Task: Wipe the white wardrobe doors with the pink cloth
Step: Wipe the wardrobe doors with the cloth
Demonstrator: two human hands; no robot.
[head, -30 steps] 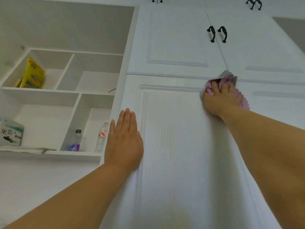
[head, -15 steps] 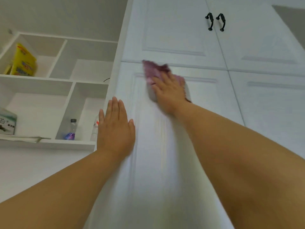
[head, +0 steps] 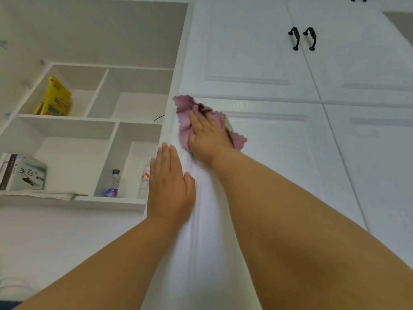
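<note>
The white panelled wardrobe doors fill the right side of the view, and the crumpled pink cloth lies flat against the top left corner of the lower left door, just under the seam with the upper doors. The right hand presses on the cloth with fingers laid out nearly straight over it, not bunched round it. The left hand rests flat on the same door's left edge, fingers together and straight, just below the cloth, holding nothing. Faint streaks on the panel below the hands may be damp wipe marks, though the blur makes that uncertain. As a judgement, the work is at an early to middle stage: only the upper band of this one door looks attended to, and its long lower panel, the neighbouring lower door and the upper doors with their black curved metal handles appear left to do.
</note>
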